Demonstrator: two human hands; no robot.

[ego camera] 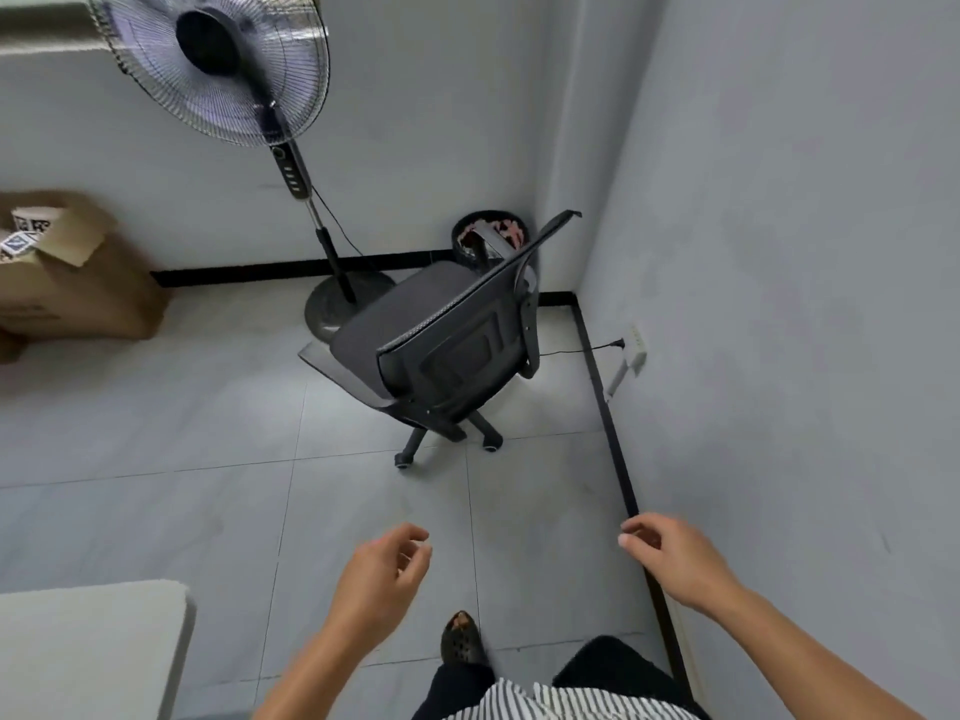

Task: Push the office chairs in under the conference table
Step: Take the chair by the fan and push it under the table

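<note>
A black mesh office chair (447,335) stands on its castors near the room's corner, its backrest turned toward me and its seat facing the far wall. The white corner of the conference table (88,646) shows at the bottom left. My left hand (387,574) hovers over the floor tiles well short of the chair, fingers loosely curled and holding nothing. My right hand (670,558) is raised at the same distance, near the right wall, fingers apart and empty. Neither hand touches the chair.
A standing fan (218,65) rises just left of the chair, its round base (337,304) beside the seat. A waste bin (488,236) sits in the corner behind the chair. A cardboard box (62,272) lies at the left wall. A socket with a cable (636,345) is on the right wall.
</note>
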